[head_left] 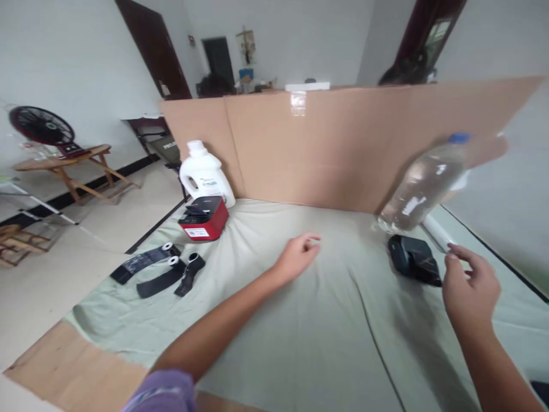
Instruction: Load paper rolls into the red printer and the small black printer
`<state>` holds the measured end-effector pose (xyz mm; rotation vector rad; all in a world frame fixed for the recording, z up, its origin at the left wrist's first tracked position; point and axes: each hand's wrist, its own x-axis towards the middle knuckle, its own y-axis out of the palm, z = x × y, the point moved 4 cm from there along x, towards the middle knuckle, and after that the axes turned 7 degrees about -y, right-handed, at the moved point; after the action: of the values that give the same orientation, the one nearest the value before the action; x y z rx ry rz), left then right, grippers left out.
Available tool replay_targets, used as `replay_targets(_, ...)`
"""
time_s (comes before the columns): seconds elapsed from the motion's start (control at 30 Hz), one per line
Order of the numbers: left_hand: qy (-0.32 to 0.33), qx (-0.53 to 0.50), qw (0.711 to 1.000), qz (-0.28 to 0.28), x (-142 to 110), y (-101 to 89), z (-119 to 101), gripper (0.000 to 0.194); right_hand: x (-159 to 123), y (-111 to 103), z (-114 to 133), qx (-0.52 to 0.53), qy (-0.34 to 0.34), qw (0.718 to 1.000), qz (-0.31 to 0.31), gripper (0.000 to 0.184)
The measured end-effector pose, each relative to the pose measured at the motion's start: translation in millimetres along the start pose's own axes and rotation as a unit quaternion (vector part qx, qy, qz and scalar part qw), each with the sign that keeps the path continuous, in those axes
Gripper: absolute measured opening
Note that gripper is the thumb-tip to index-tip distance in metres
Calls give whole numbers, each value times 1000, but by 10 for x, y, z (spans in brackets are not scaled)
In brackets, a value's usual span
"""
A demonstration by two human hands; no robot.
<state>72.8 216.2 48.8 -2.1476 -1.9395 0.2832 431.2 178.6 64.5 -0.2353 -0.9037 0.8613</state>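
My left hand (299,255) hovers over the middle of the pale green cloth (317,343), fingers loosely curled, a gap between thumb and forefinger, nothing visible in it. At the right, my right hand (472,281) has thumb and forefinger brought together at the near end of a white tube-like thing (437,232). Whether the fingertips pinch it or something thin, I cannot make out. Just left of that hand lies a black, rounded device (414,260). Behind the device, a large clear bottle with a blue cap (424,183) leans right, blurred.
A red and black box-shaped device (206,218) stands at the left, before a white jug (208,174). Several black strips on small white-cored rolls (160,278) lie nearer. A cardboard panel (313,154) walls off the back. A fan (43,129) stands on a wooden stool (64,166).
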Motion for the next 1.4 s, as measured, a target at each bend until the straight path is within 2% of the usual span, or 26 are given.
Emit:
replay_targets(0.07,15,32,988,-153,-320,-1109,134,26,-194,148,478,10,-77,997,11,35)
replay_targets(0.1,14,63,971,-230,-459,-1652,210,24,-310,305,715,24,-108,993,37,27)
replay_targets(0.17,-8,122,924,-361,-648,-2623,371,25,-560,783,1183,78,-147,978,129,20)
replay_targets(0.2,-40,150,904,-398,-678,-3018,465,29,-683,1081,1424,116,-158,965,173,21)
replay_targets(0.23,-78,156,891,-420,-668,-3344,569,29,-801,1412,1673,151,-165,950,219,24)
replay_targets(0.3,-128,132,890,-418,-545,-3767,776,26,-999,2112,2198,213,-183,915,290,33)
replay_targets(0.33,-144,114,895,-407,-454,-3875,875,23,-1080,2470,2456,242,-180,897,324,39)
replay_targets(0.4,-160,73,909,-378,-263,-3935,1056,20,-1208,3145,2921,280,-136,871,381,55)
replay_targets(0.47,-174,26,919,-354,-117,-3880,1211,22,-1312,3688,3306,313,-88,845,424,76)
replay_targets(0.5,-180,4,921,-345,-69,-3838,1275,24,-1352,3883,3465,318,-89,840,431,83)
replay_targets(0.57,-188,-33,922,-337,-24,-3759,1372,31,-1417,4133,3685,331,-100,834,430,95)
replay_targets(0.67,-183,-66,925,-327,-31,-3670,1428,38,-1502,4249,3786,344,-119,839,404,100)
replay_targets(0.8,-153,-73,932,-320,-66,-3531,1333,41,-1556,4162,3676,381,-106,852,343,92)
replay_targets(0.9,-121,-63,942,-307,-100,-3276,1148,42,-1481,3878,3478,422,-126,849,292,86)
replay_targets(0.97,-89,-42,953,-285,-156,-2970,975,44,-1381,3545,3257,420,-152,855,263,79)
replay_targets(1.03,-54,-15,965,-258,-255,-2544,789,45,-1282,3120,2966,388,-173,873,240,74)
replay_targets(1.1,-35,-9,971,-238,-388,-2036,630,47,-1231,2662,2636,345,-184,893,224,74)
replay_targets(1.2,-32,-62,971,-228,-589,-1270,479,52,-1291,2055,2157,299,-185,910,219,72)
replay_targets(1.3,-40,-122,970,-208,-697,-681,444,54,-1430,1662,1759,261,-162,927,214,67)
replay_targets(1.4,-44,-156,970,-179,-700,-369,489,55,-1518,1494,1506,222,-140,942,208,71)
